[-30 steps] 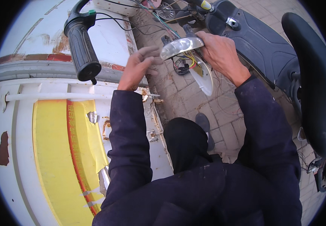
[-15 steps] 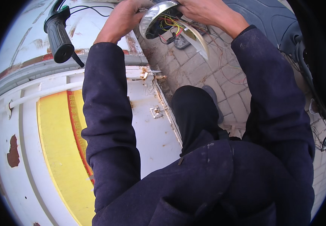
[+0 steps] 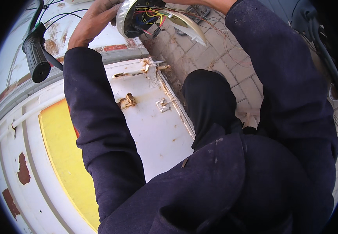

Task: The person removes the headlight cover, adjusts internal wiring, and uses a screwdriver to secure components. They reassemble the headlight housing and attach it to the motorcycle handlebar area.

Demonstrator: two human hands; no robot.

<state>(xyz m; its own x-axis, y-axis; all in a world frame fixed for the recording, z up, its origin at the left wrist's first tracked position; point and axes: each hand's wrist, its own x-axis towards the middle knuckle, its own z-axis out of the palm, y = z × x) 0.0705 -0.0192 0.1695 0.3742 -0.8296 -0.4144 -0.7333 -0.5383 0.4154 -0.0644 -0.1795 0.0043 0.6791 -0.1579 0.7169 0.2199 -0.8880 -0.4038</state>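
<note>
Headlamp housing [image 3: 131, 17] held up at the top of the view, open back turned toward the camera. Left hand [image 3: 94, 19] wrapped on its chrome rim, fingers [image 3: 108, 7] closed around the shell's left edge. Right hand mostly cut off by the frame edge; grip not determinable. Inside the housing: a bundle of coloured wires [image 3: 149, 15], red, yellow, green and blue, loose and unbundled, spilling out to the right of the fingers. White fairing piece [image 3: 190, 27] hanging just right of the shell. Judged mid-job: housing opened and wiring exposed; no connections seen remade, shell not closed. Black handlebar grip [image 3: 36, 58] below and left of the fingers, apart.
</note>
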